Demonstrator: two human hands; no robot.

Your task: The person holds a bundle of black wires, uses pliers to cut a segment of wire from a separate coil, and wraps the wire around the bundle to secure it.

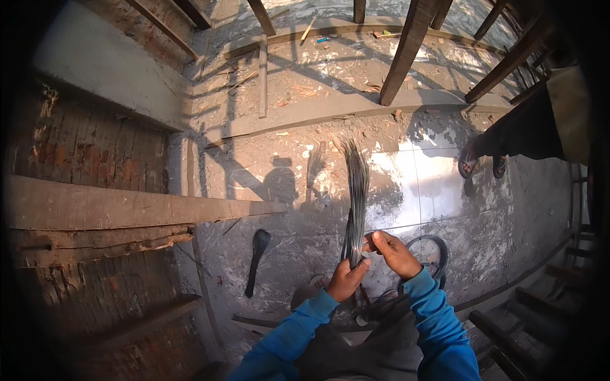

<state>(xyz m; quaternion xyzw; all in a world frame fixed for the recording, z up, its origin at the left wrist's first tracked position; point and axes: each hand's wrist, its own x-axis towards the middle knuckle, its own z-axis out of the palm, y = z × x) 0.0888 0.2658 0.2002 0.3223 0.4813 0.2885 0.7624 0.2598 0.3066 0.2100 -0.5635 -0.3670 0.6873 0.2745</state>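
Observation:
A long bundle of thin grey metal wires (pixel 358 184) stands upright in front of me, its far ends fanned out a little. My left hand (pixel 346 279) is closed around the bundle's lower end. Beside it, my right hand (pixel 395 253) is closed, thumb and forefinger pinched together at the bundle's right side. Whatever the pinch holds is too small to make out. On the floor to the left lies a dark bundle (pixel 257 261) with a rounded, thicker far end. A coil of wire (pixel 440 249) rests on the floor behind my right hand.
A wooden beam (pixel 140 208) juts in from the left over the floor. Slanting wooden posts (pixel 406 54) and a long timber (pixel 305 117) cross the far side. At right, a person in sandals (pixel 469 162) stands on the tiled floor. Brickwork (pixel 82 152) lines the left.

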